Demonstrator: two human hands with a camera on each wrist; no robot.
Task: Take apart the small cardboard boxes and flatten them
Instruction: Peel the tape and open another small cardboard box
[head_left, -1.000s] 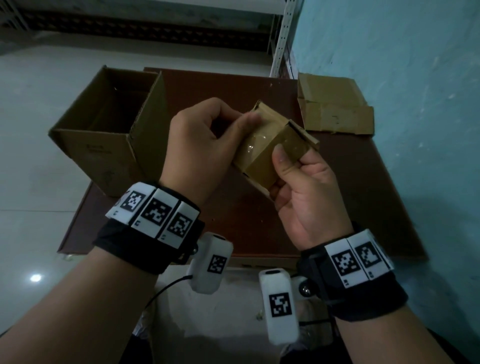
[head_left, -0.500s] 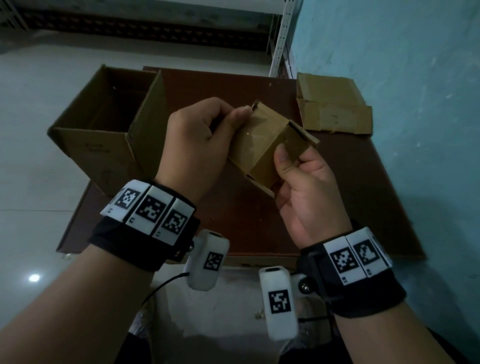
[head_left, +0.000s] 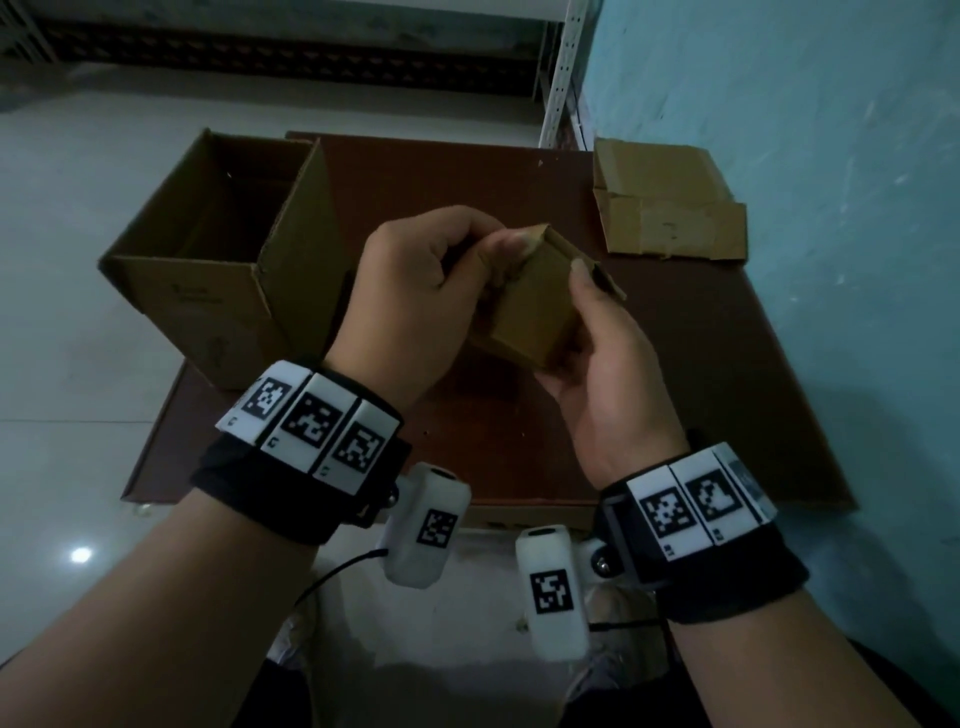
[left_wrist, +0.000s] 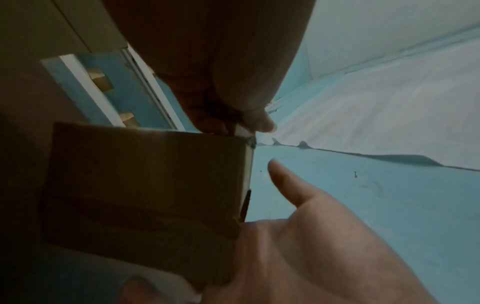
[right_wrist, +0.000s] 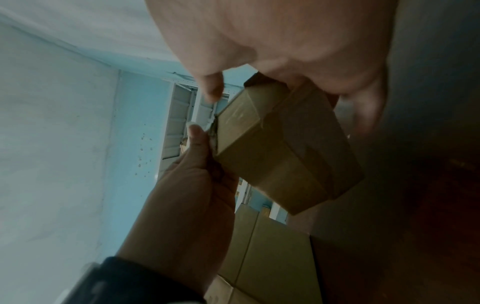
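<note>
A small brown cardboard box (head_left: 535, 312) is held in the air over the table between both hands. My left hand (head_left: 498, 249) pinches its upper left corner, thumb on top and fingers curled behind. My right hand (head_left: 587, 301) cups the box from the right and below, with its thumb pressed on the upper right edge. In the left wrist view the box (left_wrist: 145, 185) fills the left side and my left fingertips (left_wrist: 259, 121) clamp its top corner. In the right wrist view the box (right_wrist: 280, 148) shows a taped face, with the left thumb (right_wrist: 197, 139) at its edge.
A large open cardboard box (head_left: 223, 260) stands on the left part of the brown table (head_left: 701, 389). Flattened cardboard (head_left: 665, 208) lies at the back right corner. A teal wall (head_left: 831, 130) runs close along the right side. The pale floor (head_left: 78, 364) is on the left.
The small box has been turned between the hands and brought slightly lower; a plain side now faces up. The right thumb has slid up to the box's upper edge. Both hands keep their hold.
</note>
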